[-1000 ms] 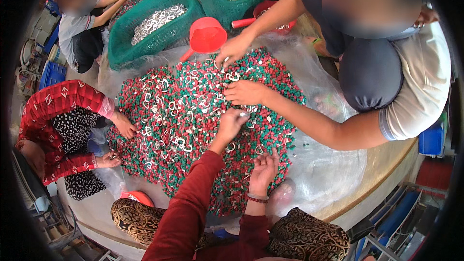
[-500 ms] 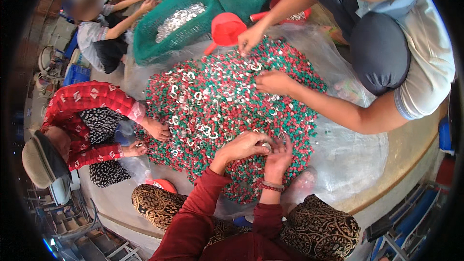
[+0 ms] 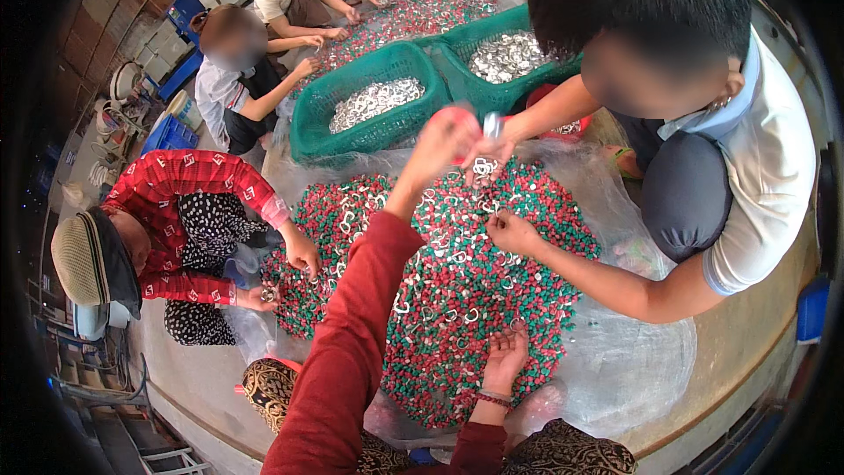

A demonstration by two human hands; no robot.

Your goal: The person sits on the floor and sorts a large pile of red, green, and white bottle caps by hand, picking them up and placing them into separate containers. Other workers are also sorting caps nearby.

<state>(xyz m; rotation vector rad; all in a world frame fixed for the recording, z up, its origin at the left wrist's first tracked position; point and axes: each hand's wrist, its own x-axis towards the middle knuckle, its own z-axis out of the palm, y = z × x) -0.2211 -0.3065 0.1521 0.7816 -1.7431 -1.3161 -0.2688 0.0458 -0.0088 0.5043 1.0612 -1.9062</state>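
My left arm reaches across the heap of small red, green and white pieces. My left hand is smeared by motion in front of the red scoop, so its fingers are unclear. A silvery blur shows just right of it, above the co-worker's palm-up hand, where several pale metal rings lie. Low over the near part of the heap, my right hand is turned palm up with curled fingers. A pale metal ring appears at its fingertips.
Two green baskets holding silvery metal pieces stand beyond the heap. A person in a white shirt squats at the right; another in a red patterned shirt works at the left. Further people sit around a second heap. Clear plastic sheeting lies underneath.
My left hand has left my right hand and swung far forward to the scoop. My right hand stays near the heap. The co-worker's far hand has turned palm up with rings. The view has tilted upward.
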